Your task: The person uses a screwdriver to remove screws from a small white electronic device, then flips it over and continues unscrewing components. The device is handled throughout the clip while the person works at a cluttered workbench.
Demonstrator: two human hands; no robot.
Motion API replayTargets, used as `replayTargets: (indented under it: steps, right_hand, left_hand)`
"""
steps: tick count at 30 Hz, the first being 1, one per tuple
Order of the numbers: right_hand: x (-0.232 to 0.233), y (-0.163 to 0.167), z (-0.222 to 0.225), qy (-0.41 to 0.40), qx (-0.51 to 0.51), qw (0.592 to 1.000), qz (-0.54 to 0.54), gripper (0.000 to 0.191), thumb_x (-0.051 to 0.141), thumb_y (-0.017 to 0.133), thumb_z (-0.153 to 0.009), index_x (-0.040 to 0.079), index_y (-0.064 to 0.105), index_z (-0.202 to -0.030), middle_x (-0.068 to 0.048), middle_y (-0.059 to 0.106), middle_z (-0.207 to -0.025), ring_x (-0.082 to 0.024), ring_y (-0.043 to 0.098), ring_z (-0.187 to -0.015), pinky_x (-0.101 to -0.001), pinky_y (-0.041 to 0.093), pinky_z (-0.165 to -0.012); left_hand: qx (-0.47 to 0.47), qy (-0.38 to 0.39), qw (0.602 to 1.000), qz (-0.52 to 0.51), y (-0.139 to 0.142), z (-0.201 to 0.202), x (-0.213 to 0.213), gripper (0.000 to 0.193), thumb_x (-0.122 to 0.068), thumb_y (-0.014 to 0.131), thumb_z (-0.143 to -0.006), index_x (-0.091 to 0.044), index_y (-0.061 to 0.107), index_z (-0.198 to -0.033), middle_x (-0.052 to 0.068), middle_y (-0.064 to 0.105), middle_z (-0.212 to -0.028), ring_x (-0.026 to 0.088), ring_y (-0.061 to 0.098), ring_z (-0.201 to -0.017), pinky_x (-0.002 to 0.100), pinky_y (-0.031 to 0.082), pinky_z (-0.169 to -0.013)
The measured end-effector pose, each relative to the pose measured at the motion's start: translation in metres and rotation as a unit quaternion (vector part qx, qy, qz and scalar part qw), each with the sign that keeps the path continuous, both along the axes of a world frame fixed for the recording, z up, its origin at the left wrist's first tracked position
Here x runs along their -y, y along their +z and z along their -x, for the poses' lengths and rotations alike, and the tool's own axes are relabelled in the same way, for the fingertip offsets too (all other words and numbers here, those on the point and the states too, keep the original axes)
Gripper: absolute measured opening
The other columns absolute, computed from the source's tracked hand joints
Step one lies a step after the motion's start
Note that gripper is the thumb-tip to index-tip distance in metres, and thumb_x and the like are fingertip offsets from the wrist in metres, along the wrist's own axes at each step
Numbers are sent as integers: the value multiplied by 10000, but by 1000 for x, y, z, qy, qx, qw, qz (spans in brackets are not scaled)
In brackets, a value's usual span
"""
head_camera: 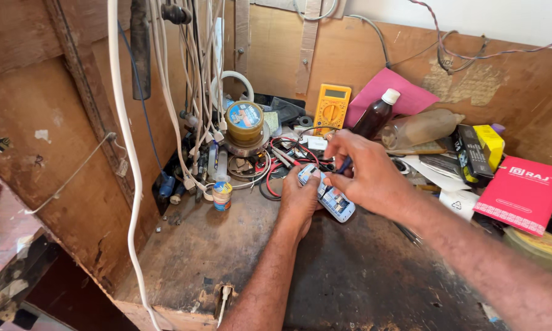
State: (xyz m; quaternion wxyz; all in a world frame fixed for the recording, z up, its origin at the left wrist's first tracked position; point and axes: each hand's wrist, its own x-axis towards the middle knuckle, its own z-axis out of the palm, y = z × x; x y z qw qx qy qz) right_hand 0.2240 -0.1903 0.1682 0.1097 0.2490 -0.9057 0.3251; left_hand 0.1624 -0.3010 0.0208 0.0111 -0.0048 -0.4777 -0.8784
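**Workbench entry: small handset under repair, both hands engaged**

Item in hand: a small blue-and-white keypad phone (327, 195), lying tilted, keypad up, at the back-centre of the dark, scorched wooden workbench (362, 276), just in front of a tangle of red and black wires (282, 160).

Left hand (299, 199): cupped around the handset's upper end, thumb pressed on its face, fingers curled beneath; it serves as the clamp.

Right hand (365, 175): fingers drawn together in a pinch on a thin dark-tipped tool (344, 165), seemingly a small driver or probe, its point set at the handset's right edge. The tip itself is too small to read.

Step, as judged: the handset is being worked at its edge, opening or probing, with the case apparently not yet apart. The next move appears to call for a steady left-hand grip and fine, light pressure from the tool, since the body is small and slick.

Surroundings:
- yellow multimeter (331, 109), leaning on the back board
- brown bottle with white cap (376, 115), beside a pink sheet (391, 92)
- round tin with blue label (245, 121) atop a stack, left of the wires
- white cables (126, 147) hanging down the left wall
- red booklet (522, 193) and yellow box (489, 144) at far right
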Motion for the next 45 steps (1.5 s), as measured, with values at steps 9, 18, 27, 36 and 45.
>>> replayTargets:
  steps: [9, 18, 27, 36, 45]
  right_hand:
    - [5, -49, -28, -13, -214, 952, 220, 536, 8, 821, -856, 11, 508, -1290, -56, 677, -965, -101, 690, -897, -269, 608, -835]
    - [23, -62, -37, 7, -176, 935, 307, 614, -84, 757, -908, 31, 521, -1464, -25, 616, -936, -71, 644, -893, -246, 583, -825]
    - [21, -53, -47, 29, -140, 942, 305, 671, -125, 667, -923, 54, 434, -1526, -27, 643, -929, -72, 645, -896, -234, 545, -848]
    - [-2, -83, -21, 70, -136, 940, 305, 624, -106, 657, -944, 47, 433, -1506, -34, 655, -971, -82, 662, -947, -245, 544, -888]
    - [4, -96, -8, -15, -149, 946, 289, 673, -74, 768, -892, 74, 498, -1491, 2, 512, -815, -66, 518, -758, -225, 472, -697]
  left_hand:
    - [16, 2, 1000, -14, 20, -23, 7, 343, -145, 591, -981, -51, 536, -1306, 112, 698, -1028, 193, 724, -794, 369, 624, -622]
    - [-12, -1, 999, -29, 27, -34, 15, 274, -127, 576, -979, -27, 564, -1234, 119, 715, -1015, 196, 725, -795, 380, 634, -633]
    - [31, 19, 999, 1, 33, -39, 16, 295, -163, 614, -973, -56, 559, -1243, 99, 677, -1018, 193, 693, -807, 393, 606, -625]
    - [44, 22, 999, -10, 1, -8, -4, 345, -157, 607, -965, -76, 540, -1294, 113, 676, -1090, 206, 705, -854, 401, 615, -636]
    - [15, 4, 1000, -10, -6, -4, 0, 283, -138, 597, -974, -26, 568, -1233, 101, 700, -991, 206, 700, -801, 394, 618, -630]
